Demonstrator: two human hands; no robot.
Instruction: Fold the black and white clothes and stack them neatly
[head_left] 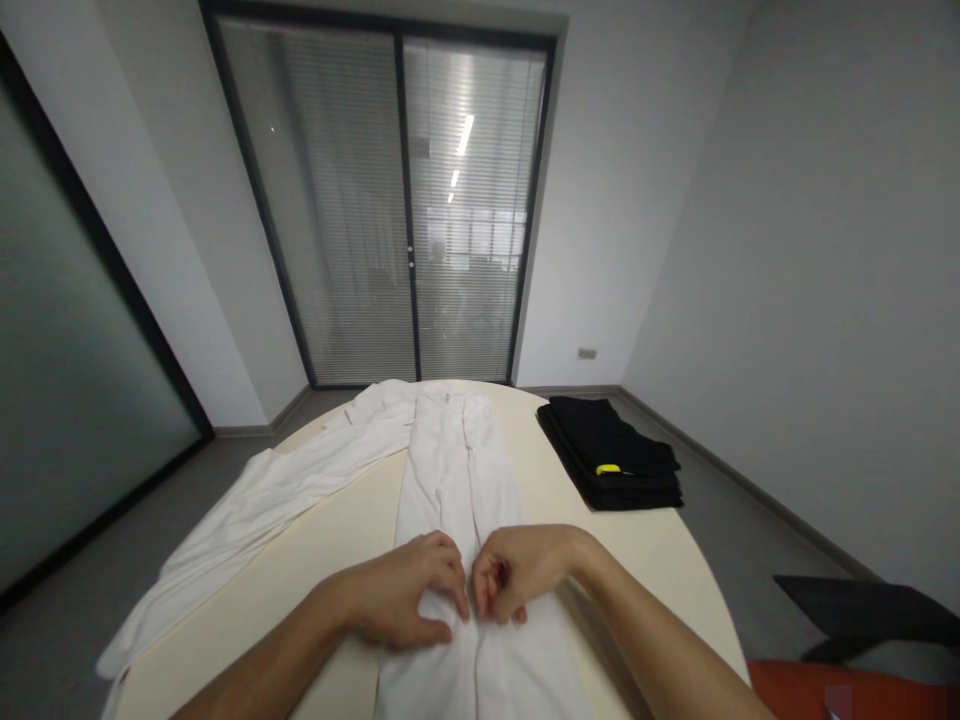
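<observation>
Counter (337,535): pale, round-edged, carrying all the clothing.
White trousers (450,480): laid lengthwise down the middle, running from the far edge toward the person, beneath both hands; the step looks like straightening cloth along the centre line, best done with light, even strokes outward, the two legs kept parallel and creases pressed flat rather than dragged.
Second white garment (255,500): loosely spread along the left edge.
Black folded stack (607,435): on the right, apart from the trousers.
Left hand (409,590): palm down, loosely open, fingers bent toward the centre line, thumb spread.
Right hand (529,570): wrist bent, fingers curled in just beside the line; cannot tell whether they pinch cloth.
Yellow mark (607,469): on the black stack.
</observation>
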